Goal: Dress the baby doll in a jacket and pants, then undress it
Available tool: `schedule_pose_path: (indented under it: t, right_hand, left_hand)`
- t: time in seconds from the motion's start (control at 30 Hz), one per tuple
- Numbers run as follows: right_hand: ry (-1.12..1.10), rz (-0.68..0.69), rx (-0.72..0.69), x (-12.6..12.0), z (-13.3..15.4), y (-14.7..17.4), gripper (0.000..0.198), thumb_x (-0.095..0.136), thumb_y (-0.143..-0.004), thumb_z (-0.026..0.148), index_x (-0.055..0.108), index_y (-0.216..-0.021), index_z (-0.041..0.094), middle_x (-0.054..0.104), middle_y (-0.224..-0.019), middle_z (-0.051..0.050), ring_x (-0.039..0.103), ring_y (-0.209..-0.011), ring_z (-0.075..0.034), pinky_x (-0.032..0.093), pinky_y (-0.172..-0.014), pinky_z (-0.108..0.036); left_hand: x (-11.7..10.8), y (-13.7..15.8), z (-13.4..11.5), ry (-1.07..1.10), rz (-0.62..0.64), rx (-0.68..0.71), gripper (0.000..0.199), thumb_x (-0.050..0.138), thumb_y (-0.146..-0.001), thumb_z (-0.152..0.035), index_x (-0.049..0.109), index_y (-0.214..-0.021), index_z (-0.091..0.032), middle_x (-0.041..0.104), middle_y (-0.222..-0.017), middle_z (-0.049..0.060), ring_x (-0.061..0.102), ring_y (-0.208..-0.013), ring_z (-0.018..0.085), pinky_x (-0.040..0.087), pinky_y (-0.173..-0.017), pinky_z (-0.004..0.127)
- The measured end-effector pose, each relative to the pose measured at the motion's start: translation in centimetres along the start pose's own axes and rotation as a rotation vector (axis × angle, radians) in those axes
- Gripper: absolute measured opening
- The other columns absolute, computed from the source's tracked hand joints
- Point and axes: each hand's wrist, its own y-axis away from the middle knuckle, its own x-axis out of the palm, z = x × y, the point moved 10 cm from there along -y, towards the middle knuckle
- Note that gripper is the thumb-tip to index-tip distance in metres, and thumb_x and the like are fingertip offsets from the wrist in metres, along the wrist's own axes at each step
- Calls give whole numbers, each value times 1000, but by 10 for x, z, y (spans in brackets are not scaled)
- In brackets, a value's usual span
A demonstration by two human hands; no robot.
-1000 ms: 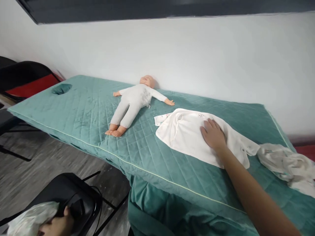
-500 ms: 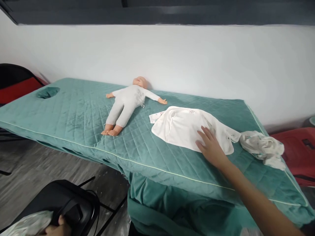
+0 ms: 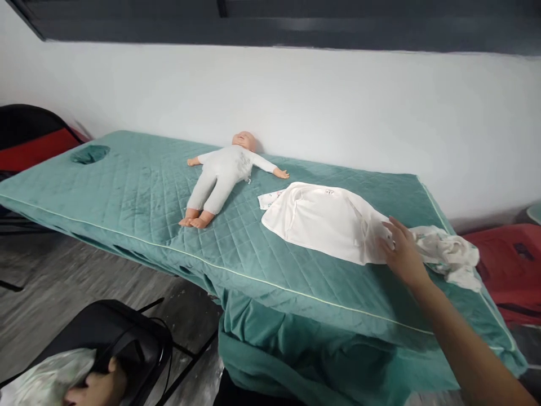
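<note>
A white baby top (image 3: 325, 220) lies spread on the green quilted bed cover (image 3: 236, 256), with a small printed sleeve end at its left. My right hand (image 3: 403, 254) is at its right end, fingers apart and slightly bent, touching or just above the cloth. Just beyond that hand sits a crumpled white printed cloth (image 3: 450, 254). At the bottom left, my left hand (image 3: 103, 386) has its fingers closed on the edge of a pale patterned cloth (image 3: 54, 375) over a black chair; its fingertips are partly hidden. A baby doll (image 3: 226, 169) in white lies on its back, arms spread.
The black chair (image 3: 114, 321) stands in front of the bed. A face hole (image 3: 91, 154) is at the bed's left end. A red and black chair (image 3: 34, 141) is at far left, a red chair (image 3: 513, 265) at right. Behind is a white wall (image 3: 338, 113).
My right hand has moved right, from the middle of the baby top to its right end. My left hand and the pale cloth show slightly higher. The view has shifted a little.
</note>
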Motion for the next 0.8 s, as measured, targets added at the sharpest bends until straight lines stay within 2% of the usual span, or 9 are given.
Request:
schedule_pose_path:
  t: [0.07,0.13,0.2,0.27,0.33,0.43,0.6,0.7,0.8]
  right_hand:
    - [83,20,65,9,-27,-19,46,45,-97,33,55,-135,11,49,-148,-24,45,-139,-30,37,-116,-47]
    - [192,70,142,21,-51,-34,47,41,-97,31,56,-135,7,56,-139,-26,50,-134,-31,38,-113,-45]
    - [290,120,213,29,-69,-42,50,38,-98,35,57,-134,6,62,-131,-25,55,-126,-34,41,-107,-44]
    - [354,166,253,35,-78,-47,53,36,-99,45,61,-130,10,65,-126,-22,58,-120,-35,43,-100,-44]
    - [377,230,269,40,-82,-50,55,33,-98,55,65,-123,16,67,-123,-18,60,-115,-34,45,-93,-43]
    - [369,309,279,45,-88,-56,55,31,-96,60,67,-111,21,68,-117,-16,63,-108,-34,46,-86,-43]
    - [291,190,220,29,-103,-81,40,43,-90,59,69,-94,29,69,-103,-20,64,-101,-36,43,-78,-48]
    - [309,128,249,20,-112,-87,38,47,-88,60,72,-95,32,69,-106,-22,65,-100,-38,43,-75,-52]
    - [385,8,225,10,-89,-83,44,44,-90,55,74,-108,29,66,-115,-27,61,-113,-43,42,-83,-60]
  left_hand:
    - [6,2,-7,38,-50,-9,39,59,-67,-40,70,-104,-40,68,-110,6,61,-115,44,53,-79,70]
    - [16,9,7,50,-121,-76,34,60,-69,-39,71,-101,-38,68,-110,7,61,-115,45,52,-81,72]
    - [28,19,28,32,-204,-182,27,58,-73,-41,70,-97,-36,66,-108,8,59,-116,46,50,-86,75]
    - [46,23,24,44,-259,-189,24,56,-80,-44,67,-99,-34,63,-109,7,57,-122,43,47,-97,74]
    - [66,16,-21,132,-284,-23,22,55,-85,-40,65,-102,-31,62,-110,7,56,-123,37,46,-105,66]
    - [97,-7,-125,243,-272,245,22,58,-89,-29,62,-110,-29,60,-120,8,59,-118,29,50,-103,55]
    - [179,-60,-283,310,92,512,29,53,-95,-27,58,-124,-22,60,-130,11,55,-124,25,48,-109,46]
    - [227,-82,-333,254,249,544,32,54,-95,-28,58,-125,-20,60,-132,12,52,-130,28,45,-113,44]
    - [257,-95,-350,168,265,499,30,52,-96,-29,59,-124,-19,62,-131,14,53,-130,30,36,-118,51]
